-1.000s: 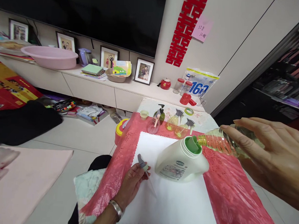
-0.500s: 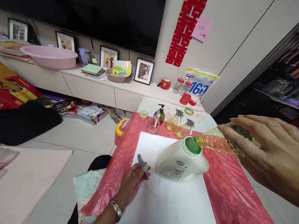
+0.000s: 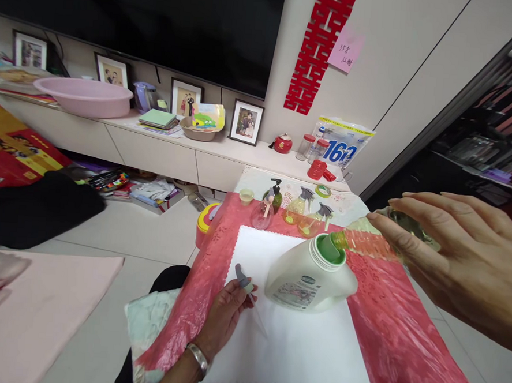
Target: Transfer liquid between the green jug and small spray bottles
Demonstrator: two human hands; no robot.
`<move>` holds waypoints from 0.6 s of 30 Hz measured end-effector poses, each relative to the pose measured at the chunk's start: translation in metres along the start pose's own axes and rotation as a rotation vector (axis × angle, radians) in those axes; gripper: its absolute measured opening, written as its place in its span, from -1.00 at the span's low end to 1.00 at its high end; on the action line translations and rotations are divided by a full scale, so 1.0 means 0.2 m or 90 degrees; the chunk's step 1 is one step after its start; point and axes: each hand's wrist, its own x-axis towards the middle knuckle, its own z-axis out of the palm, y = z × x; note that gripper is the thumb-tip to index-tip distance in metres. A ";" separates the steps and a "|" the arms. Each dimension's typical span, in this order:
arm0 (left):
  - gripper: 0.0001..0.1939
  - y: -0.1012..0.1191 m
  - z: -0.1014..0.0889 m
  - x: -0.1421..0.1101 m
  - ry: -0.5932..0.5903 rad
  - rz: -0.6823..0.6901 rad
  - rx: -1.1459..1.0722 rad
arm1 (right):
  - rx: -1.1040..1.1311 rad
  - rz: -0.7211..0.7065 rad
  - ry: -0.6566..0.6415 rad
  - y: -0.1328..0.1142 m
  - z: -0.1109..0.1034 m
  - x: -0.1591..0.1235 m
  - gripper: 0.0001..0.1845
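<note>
My left hand point(image 3: 225, 314) is closed around a grey pump head point(image 3: 242, 278), whose thin clear tube slants down over the white scallop-edged mat point(image 3: 315, 357). On that mat stands a large pale detergent jug point(image 3: 292, 277) with its cap off and a green pouring spout point(image 3: 328, 251) in the neck. With my right hand point(image 3: 460, 262) I hold a clear ribbed bottle point(image 3: 365, 243) lying almost level. Its yellowish mouth reaches the jug's spout. Whether liquid is flowing I cannot tell. Palm and thumb of the right hand are partly hidden.
Behind the jug stand a clear bottle point(image 3: 262, 215), a dark green pump bottle point(image 3: 275, 197) and two yellowish spray bottles point(image 3: 296, 208). A small cup point(image 3: 246, 196) is at their left. Red plastic point(image 3: 404, 316) covers the table. A cabinet point(image 3: 155, 145) with framed photos runs behind.
My right hand and the ribbed bottle have shifted very slightly left and up. The left hand, pump head and jug stay where they were.
</note>
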 end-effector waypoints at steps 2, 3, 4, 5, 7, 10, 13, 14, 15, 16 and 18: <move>-0.58 0.00 0.00 0.00 0.001 0.000 0.002 | 0.005 0.001 -0.005 0.00 0.00 0.00 -0.61; -0.59 0.00 0.00 0.00 0.000 0.001 0.002 | 0.004 -0.001 -0.006 0.00 0.00 0.00 -0.61; -0.59 0.00 0.00 0.00 0.000 0.002 0.001 | 0.001 -0.003 -0.005 0.00 0.01 0.00 -0.60; -0.60 0.00 0.00 0.00 -0.002 0.003 0.000 | -0.001 -0.007 -0.006 0.00 0.01 0.00 -0.60; -0.60 0.00 0.00 0.00 -0.003 0.004 0.000 | -0.001 -0.011 -0.005 0.01 0.01 0.00 -0.59; -0.59 0.00 0.00 0.00 -0.003 0.003 0.001 | 0.005 -0.019 -0.006 0.01 0.01 0.00 -0.57; -0.58 0.00 0.00 0.00 -0.005 0.001 0.000 | 0.004 -0.029 -0.009 0.02 0.01 -0.01 -0.57; -0.58 0.00 0.00 0.00 -0.006 0.001 0.000 | 0.003 -0.035 -0.008 0.02 0.01 -0.01 -0.56; -0.58 0.00 0.00 0.00 -0.007 0.000 0.001 | 0.001 -0.039 -0.005 0.02 0.01 0.00 -0.56; -0.58 0.00 0.00 0.00 -0.008 0.000 0.001 | -0.001 -0.044 -0.002 0.02 0.01 0.00 -0.56; -0.58 0.00 0.00 0.00 -0.008 0.001 0.001 | -0.006 -0.052 0.003 0.01 0.01 0.01 -0.57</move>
